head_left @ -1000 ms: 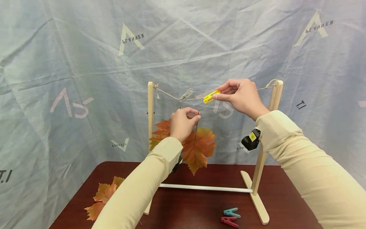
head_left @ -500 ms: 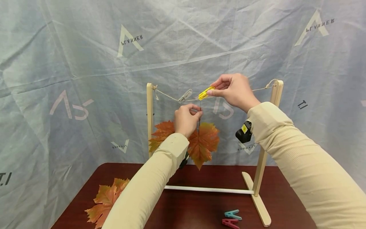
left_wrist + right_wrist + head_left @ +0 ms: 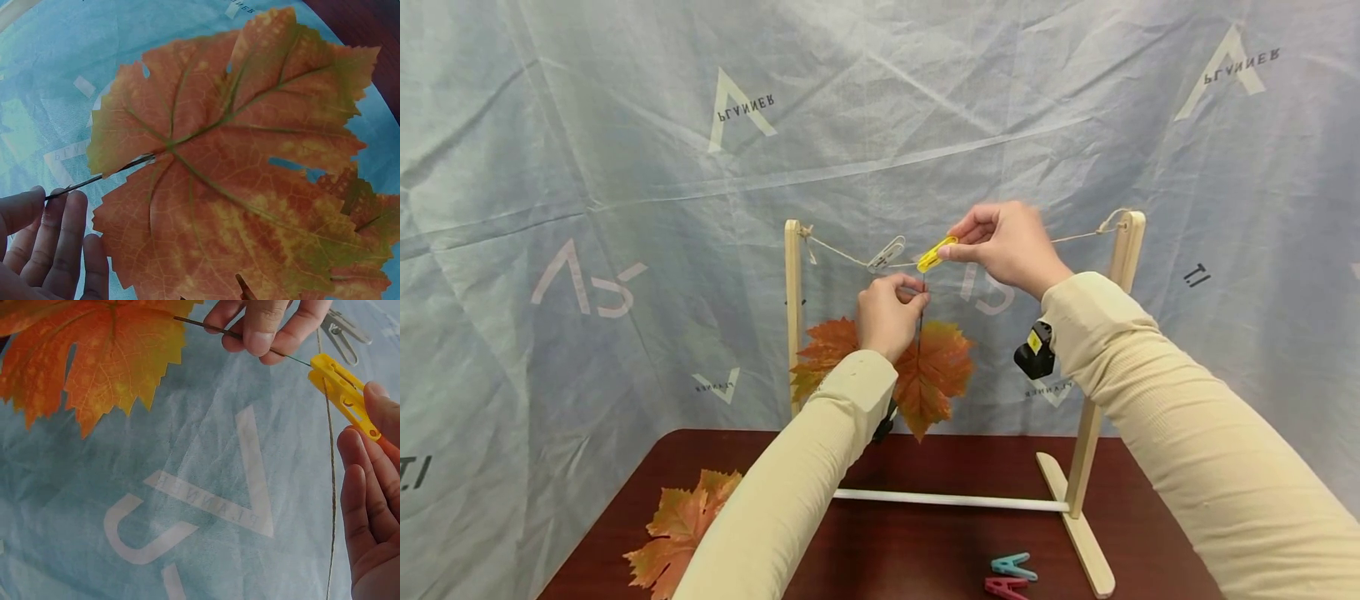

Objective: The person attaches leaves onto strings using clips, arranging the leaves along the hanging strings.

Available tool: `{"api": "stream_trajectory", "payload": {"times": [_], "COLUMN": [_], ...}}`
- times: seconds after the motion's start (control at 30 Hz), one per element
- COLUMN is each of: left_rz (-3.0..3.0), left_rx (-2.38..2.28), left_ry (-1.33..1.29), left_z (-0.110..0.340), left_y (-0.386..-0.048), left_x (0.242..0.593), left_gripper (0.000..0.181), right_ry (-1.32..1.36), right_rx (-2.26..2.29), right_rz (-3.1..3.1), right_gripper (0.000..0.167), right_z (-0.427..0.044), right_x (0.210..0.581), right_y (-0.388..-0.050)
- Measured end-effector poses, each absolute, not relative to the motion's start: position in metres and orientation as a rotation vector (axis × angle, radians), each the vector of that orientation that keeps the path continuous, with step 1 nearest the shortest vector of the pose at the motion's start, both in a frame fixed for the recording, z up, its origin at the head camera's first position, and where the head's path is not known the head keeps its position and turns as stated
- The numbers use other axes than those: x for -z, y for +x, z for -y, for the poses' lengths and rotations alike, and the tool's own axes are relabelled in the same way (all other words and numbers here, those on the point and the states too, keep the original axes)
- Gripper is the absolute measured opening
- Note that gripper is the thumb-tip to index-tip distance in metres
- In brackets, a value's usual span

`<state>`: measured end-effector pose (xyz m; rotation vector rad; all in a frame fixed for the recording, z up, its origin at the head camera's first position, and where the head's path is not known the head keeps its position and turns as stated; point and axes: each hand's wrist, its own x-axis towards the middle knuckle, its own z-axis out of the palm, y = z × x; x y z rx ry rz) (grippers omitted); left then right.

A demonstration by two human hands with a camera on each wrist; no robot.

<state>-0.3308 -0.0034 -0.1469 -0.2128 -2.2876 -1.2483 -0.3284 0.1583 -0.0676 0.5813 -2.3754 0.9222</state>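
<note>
Yellow clothespin (image 3: 936, 256), one of four pins I am counting, is meeting the cord (image 3: 334, 487), gripped between the right hand's (image 3: 1011, 246) thumb and fingers. On the near part of the table (image 3: 887, 554), a teal pin (image 3: 1004, 567) and a red pin (image 3: 997, 586) are lying together. Three leaves are showing. The nearest, a loose leaf (image 3: 672, 529), is lying at the left, the left sleeve (image 3: 797, 475) covering part of it. Farther out, the left hand (image 3: 889, 317) is pinching the stem (image 3: 125, 167) of a held leaf (image 3: 934, 375); the stem tip is reaching the yellow pin's mouth. Whether the pin is biting, I cannot tell. Just left, one gray pin (image 3: 887, 254) is sitting on the cord. A third leaf (image 3: 826, 350) is hanging beyond the left hand, which is blocking its top. Two wooden uprights (image 3: 1084, 458) and one white crossbar (image 3: 951, 500) are standing around this. Farthest, gray printed cloth (image 3: 880, 100) is hanging.
</note>
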Motion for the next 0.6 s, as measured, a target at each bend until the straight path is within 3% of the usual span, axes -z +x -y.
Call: {"api": "stream_trajectory", "payload": {"times": [0.6], "left_rz": [2.292], "left_rx": [1.259], "left_ry": [-0.293], "left_z": [0.017], "left_y": [-0.322], "left_x": [0.151], "left_gripper": [0.018], "right_ry": [0.55], "right_rx": [-0.912], "right_rz": [2.513], "right_gripper": [0.052], "right_z": [-0.156], "right_x": [0.07], "right_y": [-0.317]}}
